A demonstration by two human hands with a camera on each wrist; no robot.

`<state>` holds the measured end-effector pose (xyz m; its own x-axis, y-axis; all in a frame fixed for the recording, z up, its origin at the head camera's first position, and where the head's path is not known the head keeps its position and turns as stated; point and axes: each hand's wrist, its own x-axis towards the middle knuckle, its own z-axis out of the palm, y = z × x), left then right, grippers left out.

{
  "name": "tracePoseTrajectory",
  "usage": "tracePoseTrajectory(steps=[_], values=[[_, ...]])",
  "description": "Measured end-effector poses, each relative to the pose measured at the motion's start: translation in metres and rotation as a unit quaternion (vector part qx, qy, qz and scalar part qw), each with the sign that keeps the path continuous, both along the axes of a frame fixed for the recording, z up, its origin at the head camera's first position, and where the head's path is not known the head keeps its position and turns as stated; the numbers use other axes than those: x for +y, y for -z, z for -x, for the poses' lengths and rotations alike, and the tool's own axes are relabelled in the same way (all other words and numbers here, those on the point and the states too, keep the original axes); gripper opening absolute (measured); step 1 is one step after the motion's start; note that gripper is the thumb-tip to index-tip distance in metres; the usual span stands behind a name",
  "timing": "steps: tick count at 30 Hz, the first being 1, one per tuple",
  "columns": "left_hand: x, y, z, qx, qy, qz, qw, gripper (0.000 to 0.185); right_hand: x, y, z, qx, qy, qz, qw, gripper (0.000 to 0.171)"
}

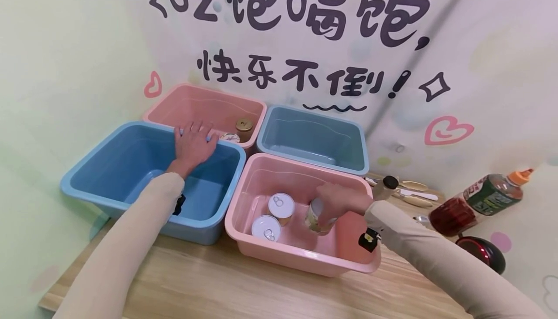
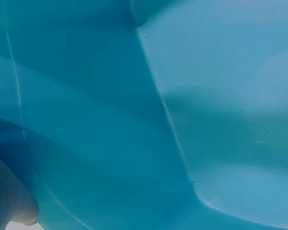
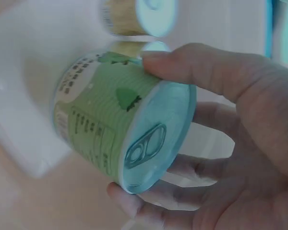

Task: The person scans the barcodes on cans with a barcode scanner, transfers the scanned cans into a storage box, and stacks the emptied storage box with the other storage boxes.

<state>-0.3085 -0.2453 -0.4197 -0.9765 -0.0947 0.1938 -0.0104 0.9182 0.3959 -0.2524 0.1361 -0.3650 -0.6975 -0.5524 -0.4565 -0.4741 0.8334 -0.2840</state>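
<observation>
My right hand (image 1: 342,199) grips a tin can (image 3: 101,105) inside the front pink bin (image 1: 287,256). The can has a green label and a pull-tab lid, and it is tilted in the right wrist view, thumb on one side and fingers on the other. Left of it in the same bin stand two more cans, one (image 1: 281,205) behind the other (image 1: 266,228), with pale pull-tab lids. My left hand (image 1: 196,144) rests on the far rim of the blue bin (image 1: 152,215), fingers spread over the edge. Its thumb (image 2: 14,199) shows by the bin's wall in the left wrist view.
Behind are a pink bin (image 1: 205,97) with a gold-lidded can (image 1: 244,125) and another lid (image 1: 230,137), and a grey-blue bin (image 1: 314,135). To the right lie cutlery (image 1: 414,193), a bottle of red sauce (image 1: 479,202) and a black round object (image 1: 484,253). A printed cloth hangs behind.
</observation>
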Motion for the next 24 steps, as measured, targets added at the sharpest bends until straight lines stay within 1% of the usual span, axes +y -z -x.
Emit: tracePoseTrajectory(steps=[3, 5, 7, 14, 19, 22, 24], values=[[0.0, 0.0, 0.0, -0.001, -0.002, 0.003, 1.0, 0.06, 0.005, -0.014, 0.002, 0.011, -0.03, 0.007, 0.999, 0.038], [0.0, 0.001, 0.0, -0.001, -0.001, 0.003, 1.0, 0.06, 0.011, -0.023, 0.003, 0.016, -0.052, 0.021, 0.998, 0.043], [-0.001, 0.001, 0.0, 0.001, -0.001, 0.003, 1.0, 0.059, 0.016, -0.033, 0.003, 0.016, -0.058, 0.03, 0.998, 0.046], [-0.001, 0.001, 0.001, 0.001, -0.001, 0.003, 1.0, 0.059, 0.041, -0.064, -0.003, 0.022, -0.023, 0.058, 0.998, 0.052], [-0.001, 0.001, 0.003, 0.002, -0.003, 0.001, 1.0, 0.058, 0.064, -0.084, -0.007, 0.057, -0.031, 0.1, 0.993, 0.053], [0.0, 0.0, 0.003, 0.002, -0.005, 0.002, 1.0, 0.058, 0.078, -0.097, -0.012, 0.076, -0.023, 0.112, 0.991, 0.052], [0.0, 0.001, 0.003, 0.002, -0.007, 0.001, 1.0, 0.058, 0.088, -0.103, -0.014, 0.087, -0.015, 0.119, 0.989, 0.052]])
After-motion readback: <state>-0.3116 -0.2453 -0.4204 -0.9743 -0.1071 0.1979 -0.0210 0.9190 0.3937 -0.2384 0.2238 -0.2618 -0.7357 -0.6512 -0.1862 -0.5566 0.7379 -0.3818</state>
